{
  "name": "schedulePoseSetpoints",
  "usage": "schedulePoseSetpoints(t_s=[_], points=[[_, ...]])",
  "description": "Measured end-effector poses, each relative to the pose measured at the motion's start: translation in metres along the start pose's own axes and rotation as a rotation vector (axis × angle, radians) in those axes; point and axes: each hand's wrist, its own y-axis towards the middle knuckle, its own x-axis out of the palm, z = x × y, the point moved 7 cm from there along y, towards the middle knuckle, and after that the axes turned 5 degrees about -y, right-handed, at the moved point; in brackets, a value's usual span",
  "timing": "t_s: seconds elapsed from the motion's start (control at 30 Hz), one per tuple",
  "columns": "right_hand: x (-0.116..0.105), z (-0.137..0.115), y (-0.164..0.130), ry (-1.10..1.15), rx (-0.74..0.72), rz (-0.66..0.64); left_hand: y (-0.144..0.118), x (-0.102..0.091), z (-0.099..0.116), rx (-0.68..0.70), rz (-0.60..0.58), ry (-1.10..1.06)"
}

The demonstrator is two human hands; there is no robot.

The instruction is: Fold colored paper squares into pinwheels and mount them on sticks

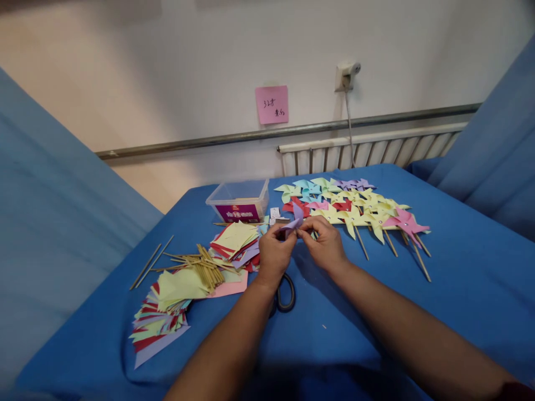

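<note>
Between two bare hands above a blue-covered table (460, 289), a purple paper pinwheel (296, 220) is pinched at its folded edges. The left hand (273, 252) grips it from below and to the left, thumb and fingers closed on the paper; the right hand (325, 242) closes on it from the right, fingertips (307, 227) meeting the left hand's just under the purple flaps. The paper rises slightly above both sets of fingers, clear of the cloth.

Directly beneath the left wrist lies one pair of dark-handled scissors (286, 292), mostly hidden by the forearm. Left of the fingers sit two fanned piles of coloured paper squares: a near pile (161, 323) of yellow, red, green and purple sheets, and a farther stack (234, 242) topped with yellow. Between those piles rests a heap of thin wooden sticks (204, 270), too many and too overlapped to count, with two loose sticks (151, 264) lying apart farther left.

Beyond the fingers stands one clear plastic box (240, 200) with a purple label. To the right and behind spreads a cluster of finished pinwheels (355, 206) in yellow, green, blue, red, purple and pink, well over a dozen, their exact number unclear. One pink sticky note (272, 104) hangs on the wall above, near a plugged-in white charger (346, 75).
</note>
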Motion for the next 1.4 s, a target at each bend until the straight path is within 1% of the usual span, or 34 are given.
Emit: schedulePoseSetpoints(t_s=[0.1,0.23,0.3,0.4,0.5,0.57,0.67,0.83,1.0,1.07,1.13,1.27,1.4], points=[[0.0,0.005,0.001,0.054,0.047,0.022,0.0,0.001,-0.003,-0.014,-0.021,-0.016],[0.005,0.012,0.0,0.134,0.136,-0.036,0.001,0.001,-0.005,-0.011,-0.025,-0.023],[0.006,0.014,0.0,0.181,0.184,-0.024,0.001,0.0,-0.005,-0.016,-0.023,-0.016],[0.006,0.015,0.0,0.319,0.238,0.024,0.0,0.001,-0.003,-0.035,-0.028,-0.013],[0.012,0.016,0.001,0.457,0.262,-0.009,-0.001,0.001,-0.002,-0.051,-0.03,-0.024],[0.015,0.019,0.001,0.457,0.274,-0.063,-0.001,0.001,-0.003,-0.056,-0.029,-0.031],[0.019,0.025,0.001,0.4,0.293,-0.128,-0.001,0.0,-0.006,-0.057,-0.024,-0.022],[0.018,0.027,0.001,0.427,0.302,-0.12,-0.001,0.0,-0.009,-0.052,-0.018,-0.015],[0.015,0.023,0.001,0.327,0.284,-0.091,-0.002,0.002,-0.008,-0.045,-0.039,-0.038],[0.013,0.022,0.0,0.283,0.275,-0.067,-0.002,0.003,-0.009,-0.073,-0.036,-0.05],[0.013,0.022,0.0,0.277,0.274,-0.049,-0.002,0.003,-0.012,-0.133,-0.029,-0.091],[0.018,0.026,-0.002,0.406,0.312,-0.048,-0.003,0.007,-0.018,-0.266,-0.03,-0.226],[0.022,0.03,-0.003,0.487,0.344,-0.078,-0.003,0.009,-0.018,-0.289,-0.06,-0.27]])
